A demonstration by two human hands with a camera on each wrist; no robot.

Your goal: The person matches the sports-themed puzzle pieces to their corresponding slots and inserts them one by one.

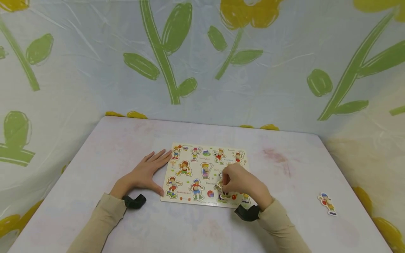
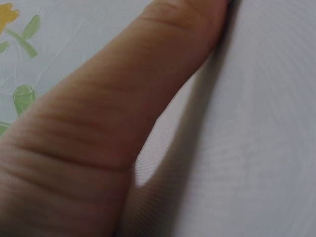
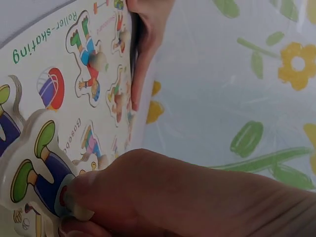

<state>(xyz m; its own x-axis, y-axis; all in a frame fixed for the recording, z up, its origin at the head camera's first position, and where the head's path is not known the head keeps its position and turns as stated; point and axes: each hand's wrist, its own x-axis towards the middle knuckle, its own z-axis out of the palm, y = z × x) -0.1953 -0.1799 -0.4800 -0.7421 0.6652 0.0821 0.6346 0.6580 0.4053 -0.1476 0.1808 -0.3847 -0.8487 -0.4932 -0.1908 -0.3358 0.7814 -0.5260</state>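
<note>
A pale wooden knob puzzle board (image 1: 196, 170) with printed sports figures lies mid-table. My right hand (image 1: 243, 181) is over its right part, pinching a puzzle piece (image 3: 42, 173) between thumb and fingers. That piece shows a figure with purple trousers and green shoes; the fingers hide its upper part. In the right wrist view it stands tilted over the board, overlapping the printed picture beneath. My left hand (image 1: 147, 174) rests at the board's left side, fingers spread and straight, fingertips and thumb at its edge. Its thumb (image 2: 108, 94) fills much of the left wrist view.
One loose puzzle piece (image 1: 328, 203), a figure with a blue cap, lies on the table (image 1: 284, 225) to the right. Several pieces sit in the board, such as the roller-skating figure (image 1: 196, 189). A flower-printed cloth (image 1: 269, 88) hangs behind and at both sides.
</note>
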